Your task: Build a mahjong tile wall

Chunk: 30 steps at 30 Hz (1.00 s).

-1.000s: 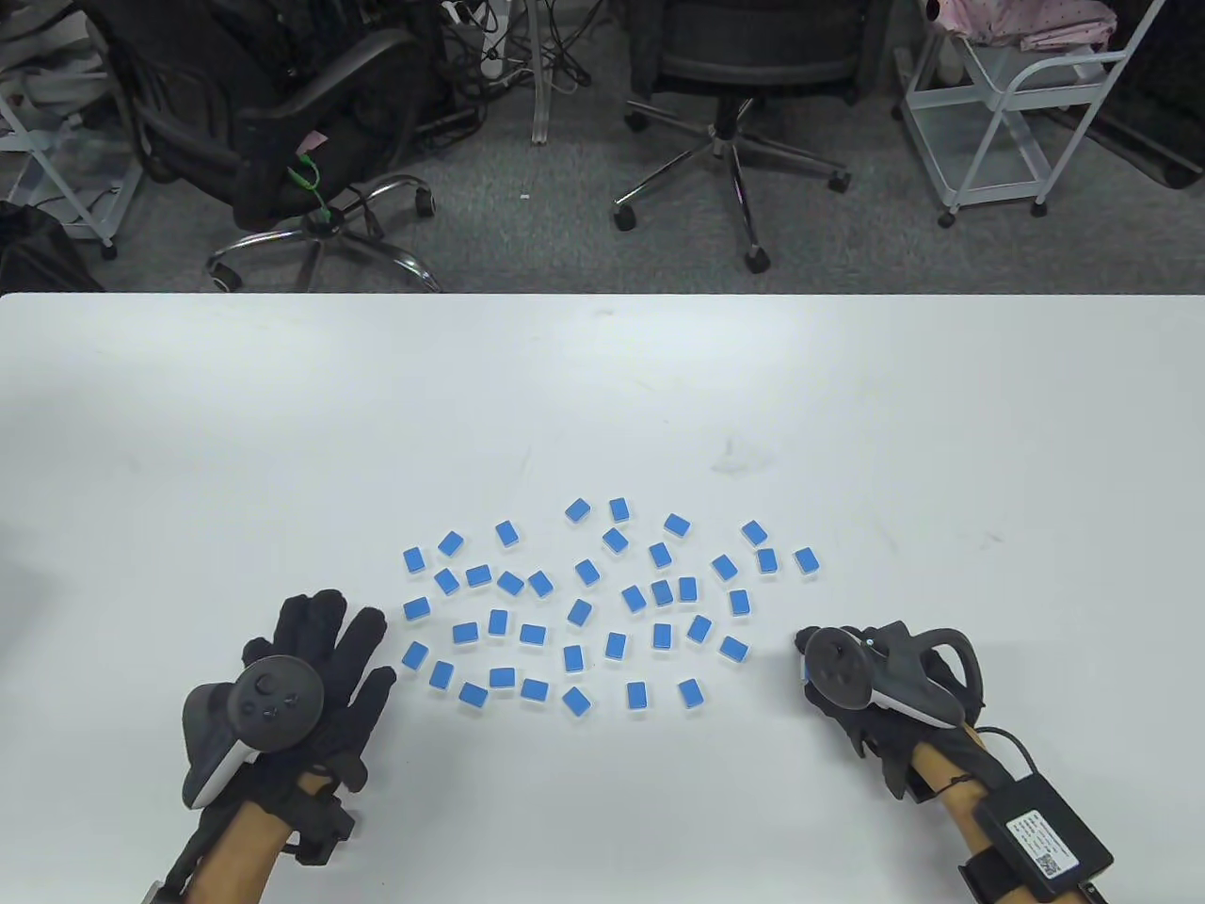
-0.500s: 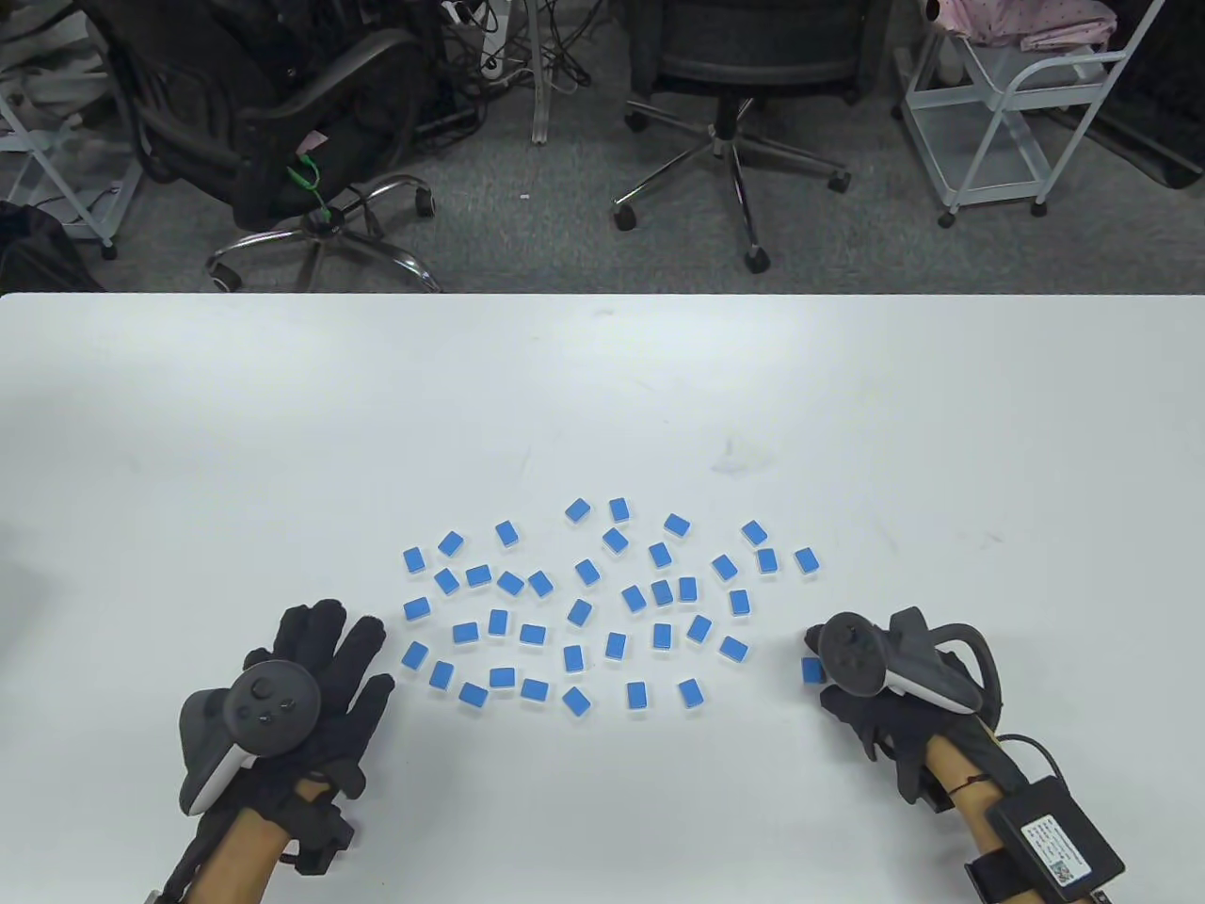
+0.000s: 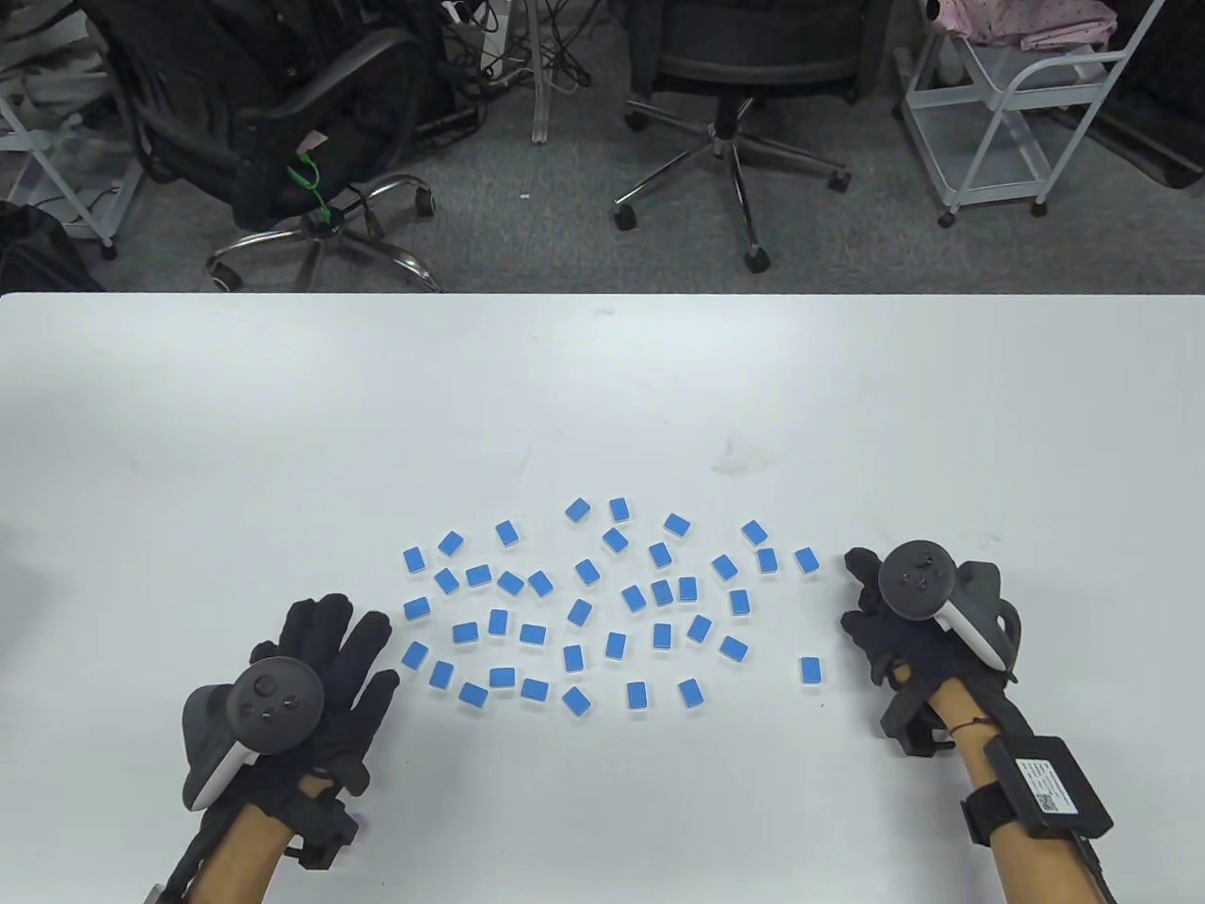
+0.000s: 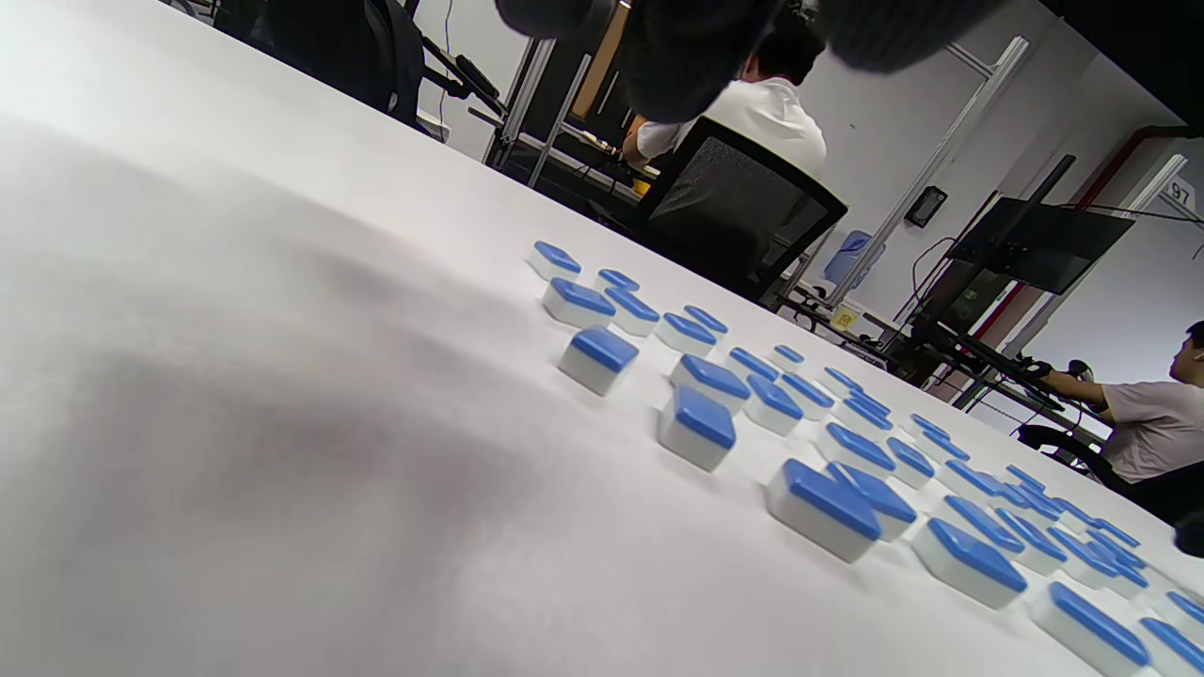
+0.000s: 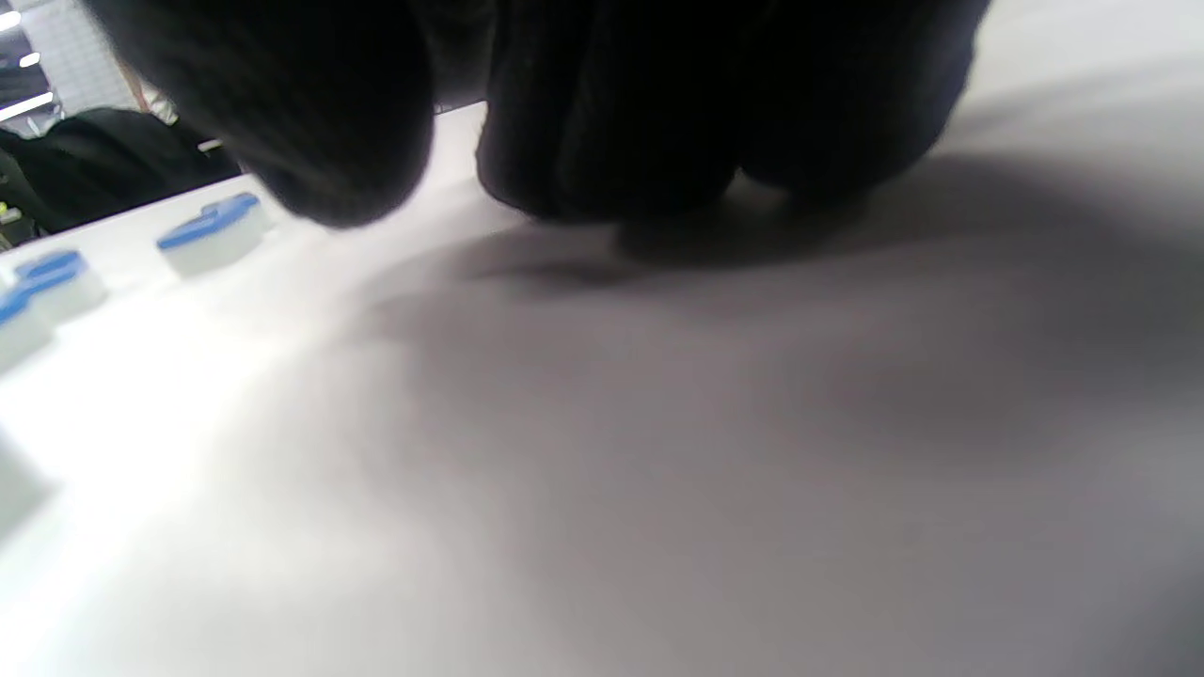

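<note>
Mahjong tiles (image 3: 602,603): blue backs up, scattered mid-counter (image 3: 602,395), none walled yet; one tile (image 3: 810,669) apart, likely wall start. Left hand (image 3: 320,678): flat, fingers spread, empty. Right hand (image 3: 894,621): grip indeterminate.

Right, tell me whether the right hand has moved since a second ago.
Yes. The right hand went up-table and rightward, away from the lone tile, toward the cluster's rightmost tile.
</note>
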### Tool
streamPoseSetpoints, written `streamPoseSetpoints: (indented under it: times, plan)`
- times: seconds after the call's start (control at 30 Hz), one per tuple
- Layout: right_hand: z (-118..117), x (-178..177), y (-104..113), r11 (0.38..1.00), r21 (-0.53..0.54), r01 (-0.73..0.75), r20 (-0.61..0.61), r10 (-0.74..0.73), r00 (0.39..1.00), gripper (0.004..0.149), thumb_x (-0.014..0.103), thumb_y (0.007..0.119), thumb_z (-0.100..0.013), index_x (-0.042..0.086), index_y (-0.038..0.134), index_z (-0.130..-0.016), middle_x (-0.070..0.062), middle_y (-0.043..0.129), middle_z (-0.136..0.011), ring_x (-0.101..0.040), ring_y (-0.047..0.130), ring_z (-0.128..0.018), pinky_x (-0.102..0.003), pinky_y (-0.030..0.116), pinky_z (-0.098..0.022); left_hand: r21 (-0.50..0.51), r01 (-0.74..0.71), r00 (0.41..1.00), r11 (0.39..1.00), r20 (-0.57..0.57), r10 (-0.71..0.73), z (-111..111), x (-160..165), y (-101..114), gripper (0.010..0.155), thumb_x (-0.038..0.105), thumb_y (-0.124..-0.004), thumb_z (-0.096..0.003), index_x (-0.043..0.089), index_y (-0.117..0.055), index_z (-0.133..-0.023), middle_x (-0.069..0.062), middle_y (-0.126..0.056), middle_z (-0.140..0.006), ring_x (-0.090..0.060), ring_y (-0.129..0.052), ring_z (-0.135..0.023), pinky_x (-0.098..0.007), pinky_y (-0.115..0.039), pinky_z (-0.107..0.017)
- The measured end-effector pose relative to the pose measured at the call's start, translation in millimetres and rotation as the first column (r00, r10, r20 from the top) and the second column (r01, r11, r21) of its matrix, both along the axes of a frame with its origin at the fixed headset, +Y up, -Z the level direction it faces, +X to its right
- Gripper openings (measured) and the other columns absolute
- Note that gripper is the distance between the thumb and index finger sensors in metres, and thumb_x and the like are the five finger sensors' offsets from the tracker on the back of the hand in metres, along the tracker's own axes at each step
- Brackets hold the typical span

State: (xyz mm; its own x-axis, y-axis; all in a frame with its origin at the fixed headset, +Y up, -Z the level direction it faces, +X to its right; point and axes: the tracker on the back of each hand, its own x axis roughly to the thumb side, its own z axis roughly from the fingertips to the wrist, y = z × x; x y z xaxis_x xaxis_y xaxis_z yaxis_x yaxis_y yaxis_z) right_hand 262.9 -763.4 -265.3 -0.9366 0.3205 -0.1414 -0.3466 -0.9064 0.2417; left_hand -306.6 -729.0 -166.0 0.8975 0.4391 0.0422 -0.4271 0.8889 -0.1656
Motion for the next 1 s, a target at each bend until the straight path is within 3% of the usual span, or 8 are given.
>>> streamPoseSetpoints:
  times: [0.1, 0.17, 0.33, 0.5, 0.67, 0.8, 1.0]
  plan:
    - [-24, -14, -2, 0.999, -0.015, 0.051, -0.005, -0.051, 0.999, 0.067, 0.036, 0.086, -0.038, 0.035, 0.050, -0.095, -0.007, 0.080, -0.083, -0.024, 0.089, -0.052, -0.045, 0.084, -0.038, -0.004, 0.000, 1.000, 1.000, 0.008, 0.000, 0, 0, -1, 0.067, 0.061, -0.055, -0.0511, 0.037, -0.046, -0.113, 0.002, -0.022, -0.123, -0.029, -0.013, -0.114, -0.065, -0.015, -0.076]
    - [-35, -25, -2, 0.999, -0.031, -0.030, -0.049, 0.028, 0.998, 0.066, 0.035, 0.087, -0.038, 0.040, 0.052, -0.094, -0.004, 0.080, -0.080, -0.022, 0.090, -0.048, -0.043, 0.086, -0.034, -0.006, 0.000, 1.000, 1.000, 0.011, 0.001, 0, 1, -1, 0.067, 0.061, -0.055, -0.0511, 0.037, -0.047, -0.113, 0.002, -0.022, -0.123, -0.029, -0.013, -0.114, -0.065, -0.015, -0.076]
    - [-42, -35, -3, 0.995, 0.036, -0.094, -0.053, 0.096, 0.994, 0.052, 0.034, 0.086, -0.035, 0.039, 0.070, -0.085, 0.000, 0.084, -0.072, -0.019, 0.093, -0.040, -0.041, 0.089, -0.026, -0.004, -0.004, 1.000, 1.000, 0.015, 0.004, -1, 1, -1, 0.067, 0.061, -0.055, -0.0511, 0.037, -0.047, -0.113, 0.002, -0.023, -0.123, -0.029, -0.013, -0.114, -0.065, -0.015, -0.076]
    - [-43, -32, -3, 0.995, 0.058, -0.084, -0.055, 0.087, 0.995, 0.054, 0.037, 0.088, -0.034, 0.031, 0.072, -0.085, 0.003, 0.087, -0.069, -0.017, 0.095, -0.038, -0.039, 0.091, -0.024, -0.015, -0.008, 1.000, 1.000, 0.026, 0.008, -4, 2, -2, 0.067, 0.061, -0.055, -0.0512, 0.036, -0.047, -0.113, 0.001, -0.023, -0.123, -0.029, -0.013, -0.114, -0.065, -0.015, -0.076]
    - [-32, -18, -5, 0.999, 0.040, 0.025, -0.043, -0.023, 0.999, 0.056, 0.041, 0.086, -0.034, 0.023, 0.073, -0.086, 0.001, 0.090, -0.065, -0.014, 0.094, -0.037, -0.033, 0.090, -0.025, -0.007, -0.011, 0.999, 1.000, 0.033, 0.012, -5, 2, -1, 0.067, 0.061, -0.055, -0.0513, 0.036, -0.047, -0.113, 0.001, -0.023, -0.123, -0.030, -0.012, -0.114, -0.065, -0.015, -0.076]
    - [-7, 4, -10, 0.969, -0.081, 0.234, -0.005, -0.236, 0.972, 0.057, 0.041, 0.087, -0.035, 0.020, 0.073, -0.086, -0.001, 0.088, -0.066, -0.013, 0.092, -0.040, -0.032, 0.089, -0.023, -0.002, -0.011, 0.999, 1.000, 0.038, 0.011, -4, 3, -1, 0.067, 0.061, -0.055, -0.0512, 0.036, -0.047, -0.113, 0.001, -0.023, -0.123, -0.029, -0.012, -0.114, -0.064, -0.014, -0.076]
    - [37, 4, -8, 0.968, -0.139, 0.210, -0.098, -0.224, 0.970, 0.058, 0.041, 0.088, -0.035, 0.021, 0.071, -0.087, 0.000, 0.086, -0.069, -0.014, 0.094, -0.040, -0.033, 0.090, -0.023, 0.045, -0.030, 0.999, 0.999, 0.044, 0.028, -3, 6, 4, 0.067, 0.060, -0.055, -0.0512, 0.036, -0.048, -0.113, 0.001, -0.024, -0.123, -0.029, -0.009, -0.114, -0.065, -0.013, -0.076]
